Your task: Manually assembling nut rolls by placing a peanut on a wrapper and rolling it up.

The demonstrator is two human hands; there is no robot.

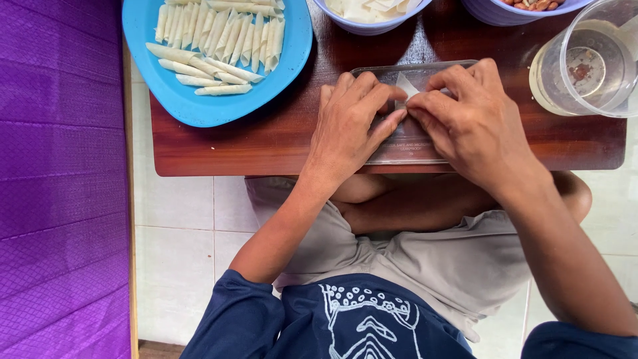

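Note:
My left hand (350,123) and my right hand (466,116) meet over a clear plastic board (407,150) on a low dark wooden table (266,143). The fingertips of both hands pinch a small pale pastry wrapper (405,84), one corner of which sticks up between them. Most of the wrapper is hidden under my fingers. A blue plate (199,106) at the table's back left holds several thin rolled pastry sticks (219,40).
A lilac bowl of flat wrappers (372,13) and another lilac bowl of brown filling (525,8) stand at the back. A clear plastic jug (588,63) stands at the right. A purple mat (60,179) lies at the left. White floor tiles (176,226) show beside my crossed legs.

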